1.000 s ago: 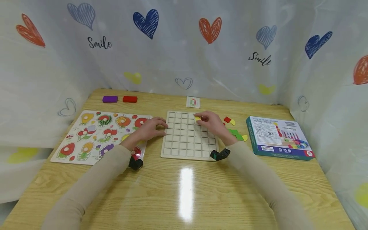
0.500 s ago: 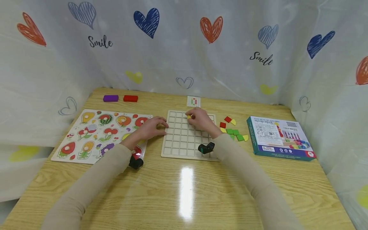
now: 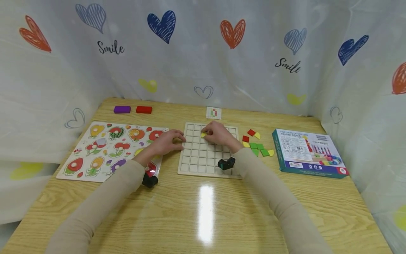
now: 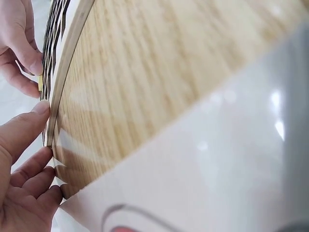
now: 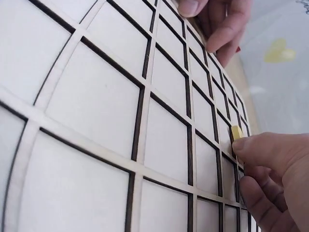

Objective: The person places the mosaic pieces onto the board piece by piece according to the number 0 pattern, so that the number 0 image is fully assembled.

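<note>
A wooden grid board [image 3: 194,159] with square cells lies in the middle of the table, its cells bare where they show. Over its far rows, my right hand [image 3: 219,134] pinches a small yellow tile [image 3: 203,135] between thumb and fingers. The right wrist view has this tile [image 5: 236,131] close over the far cells, partly covered by the fingertips. My left hand [image 3: 168,141] rests at the board's left edge. In the left wrist view its thumb [image 4: 40,107] touches the rim, and the other fingertips lie along the side with a relaxed bend.
Right of the board lie loose red [image 3: 245,138], green [image 3: 260,146] and yellow tiles [image 3: 257,135]. A small pattern card [image 3: 214,113] lies behind it. A fruit puzzle [image 3: 95,148] is at left, a boxed set [image 3: 309,151] at right. Purple [image 3: 122,109] and red blocks [image 3: 144,109] sit at the back.
My right hand has moved left across the board's far rows with the yellow tile, then slightly nearer to me. My left hand has stayed at the board's edge.
</note>
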Tool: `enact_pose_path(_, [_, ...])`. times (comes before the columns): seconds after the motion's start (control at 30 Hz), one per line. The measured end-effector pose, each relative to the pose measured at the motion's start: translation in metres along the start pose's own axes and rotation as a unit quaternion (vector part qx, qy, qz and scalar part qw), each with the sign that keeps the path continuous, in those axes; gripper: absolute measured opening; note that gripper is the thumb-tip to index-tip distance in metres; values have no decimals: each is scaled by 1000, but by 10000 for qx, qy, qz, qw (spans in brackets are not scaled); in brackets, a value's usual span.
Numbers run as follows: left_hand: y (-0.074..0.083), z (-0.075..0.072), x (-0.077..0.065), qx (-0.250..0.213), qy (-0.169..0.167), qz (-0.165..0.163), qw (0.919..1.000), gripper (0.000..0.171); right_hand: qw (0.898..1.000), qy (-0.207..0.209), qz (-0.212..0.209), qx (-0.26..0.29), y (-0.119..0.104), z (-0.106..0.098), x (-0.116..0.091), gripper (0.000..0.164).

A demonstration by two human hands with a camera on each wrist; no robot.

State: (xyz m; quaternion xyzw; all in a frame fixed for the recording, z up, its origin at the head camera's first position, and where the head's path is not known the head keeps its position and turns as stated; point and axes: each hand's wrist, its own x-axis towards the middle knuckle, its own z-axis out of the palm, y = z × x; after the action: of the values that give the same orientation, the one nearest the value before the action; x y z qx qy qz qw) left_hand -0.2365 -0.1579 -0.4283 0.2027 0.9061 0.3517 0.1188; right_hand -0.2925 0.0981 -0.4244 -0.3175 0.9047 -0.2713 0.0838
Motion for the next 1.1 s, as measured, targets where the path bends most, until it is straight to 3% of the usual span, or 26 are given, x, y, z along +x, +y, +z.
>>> enact_pose_path(0.33, [1, 0, 0, 34, 10, 2, 10000, 26, 9994, 70, 304, 137, 3, 1, 0, 30])
enact_pose_path(1.1, [0, 1, 1, 56, 7, -13, 10000, 26, 9993, 71, 267, 253, 9, 1, -6, 28])
